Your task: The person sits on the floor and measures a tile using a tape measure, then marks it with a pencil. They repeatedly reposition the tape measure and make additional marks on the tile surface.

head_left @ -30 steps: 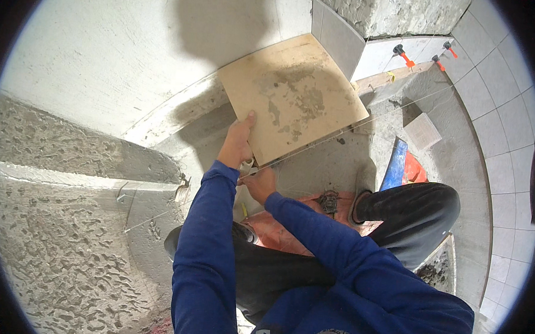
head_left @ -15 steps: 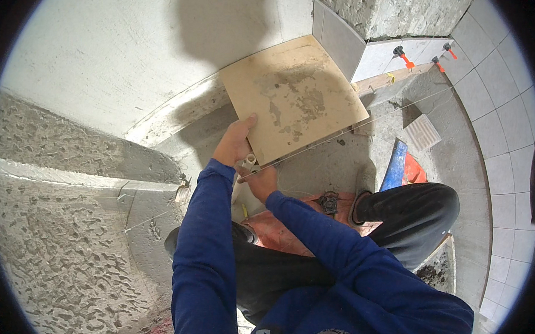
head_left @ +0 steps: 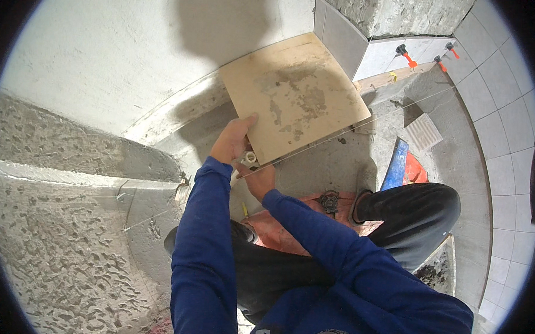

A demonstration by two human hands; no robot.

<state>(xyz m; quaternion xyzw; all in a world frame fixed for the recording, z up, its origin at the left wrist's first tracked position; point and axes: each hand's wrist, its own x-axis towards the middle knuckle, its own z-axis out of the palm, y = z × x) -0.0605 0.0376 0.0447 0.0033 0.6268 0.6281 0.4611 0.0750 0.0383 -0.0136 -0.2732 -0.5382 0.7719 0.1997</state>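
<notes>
Left hand (head_left: 231,143) is gripping the near-left edge of a square beige ceramic tile (head_left: 294,96), unglazed back facing up. Right hand (head_left: 258,177), just below that grip, is closing on the tile's near corner beside a small white spacer (head_left: 249,159).

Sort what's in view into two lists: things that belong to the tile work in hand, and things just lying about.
In use:
- square tan tile, back side up
- left hand, gripping the tile's near edge
- right hand, under the near corner, with a small white piece beside it

Lying about:
- orange-handled tools by the wall
- small ribbed tile piece
- blue board
</notes>
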